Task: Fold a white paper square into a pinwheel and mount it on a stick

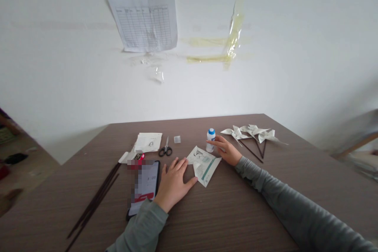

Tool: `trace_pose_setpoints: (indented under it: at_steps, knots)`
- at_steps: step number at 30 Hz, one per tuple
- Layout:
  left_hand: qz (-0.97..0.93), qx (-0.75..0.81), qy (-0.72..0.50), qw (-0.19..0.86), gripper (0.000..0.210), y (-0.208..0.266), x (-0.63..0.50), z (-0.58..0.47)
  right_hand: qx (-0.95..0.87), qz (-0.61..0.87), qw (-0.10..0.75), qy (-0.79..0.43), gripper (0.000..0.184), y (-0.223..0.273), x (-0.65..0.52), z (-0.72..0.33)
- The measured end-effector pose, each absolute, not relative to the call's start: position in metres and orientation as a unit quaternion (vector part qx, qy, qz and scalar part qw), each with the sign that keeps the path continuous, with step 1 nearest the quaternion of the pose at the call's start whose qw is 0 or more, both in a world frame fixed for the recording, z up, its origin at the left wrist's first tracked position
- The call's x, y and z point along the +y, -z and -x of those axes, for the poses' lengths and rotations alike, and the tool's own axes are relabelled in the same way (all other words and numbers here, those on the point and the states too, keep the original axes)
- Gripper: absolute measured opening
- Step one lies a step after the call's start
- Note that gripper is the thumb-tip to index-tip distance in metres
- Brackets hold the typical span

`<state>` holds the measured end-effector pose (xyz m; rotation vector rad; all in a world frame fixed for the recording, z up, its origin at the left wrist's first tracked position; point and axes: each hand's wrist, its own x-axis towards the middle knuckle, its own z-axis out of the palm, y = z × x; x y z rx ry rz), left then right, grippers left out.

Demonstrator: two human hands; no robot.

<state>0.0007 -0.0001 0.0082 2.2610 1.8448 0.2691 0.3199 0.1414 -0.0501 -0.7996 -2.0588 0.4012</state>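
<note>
On the screen of the smartphone (151, 183), dark digits end with "00" after a colon; the digit before it looks like 8 or 0, but I cannot tell which. The wall sheet (147, 23) carries a printed table, its headings too small for reading. Printed lines on the folded paper (203, 165) are also too small, as is the print on the paper stack (149, 143). Blue marking on the white bottle (210, 147) is partly hidden and cannot be read.
</note>
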Motion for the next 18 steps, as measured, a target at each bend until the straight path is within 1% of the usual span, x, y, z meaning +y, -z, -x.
trace_pose_setpoints:
  at_steps: [7, 18]
  knots:
    - [-0.775, 0.615, -0.107, 0.1, 0.067, -0.003, 0.0019, 0.0023, -0.826, 0.323, 0.438, -0.144, 0.064, 0.0496, 0.1385, -0.3257]
    - [-0.778, 0.615, -0.083, 0.098, 0.067, -0.0115, -0.0002, -0.0009, -0.819, 0.322, 0.446, -0.165, 0.061, 0.0531, 0.1388, -0.3271]
